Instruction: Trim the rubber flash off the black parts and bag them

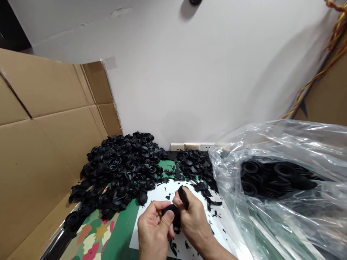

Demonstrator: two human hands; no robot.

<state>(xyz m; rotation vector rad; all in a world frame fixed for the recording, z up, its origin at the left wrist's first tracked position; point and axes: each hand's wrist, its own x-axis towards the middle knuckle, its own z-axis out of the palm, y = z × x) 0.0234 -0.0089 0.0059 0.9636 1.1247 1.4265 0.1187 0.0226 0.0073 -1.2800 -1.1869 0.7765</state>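
Observation:
My left hand is closed on a black rubber bellows boot, thumb pressed on its near side. Much of the boot is hidden between the two hands. Right beside it, my right hand is wrapped round a short black bar-shaped thing that sticks up past the thumb. Whether that is a tool handle or a strip of rubber I cannot tell. Both hands are over a white sheet scattered with black rubber scraps.
A large heap of black ribbed rubber parts lies at the left against a cardboard wall. Black scraps are piled at the back. On the right, a clear plastic bag holds several black boots. Wall sockets sit behind.

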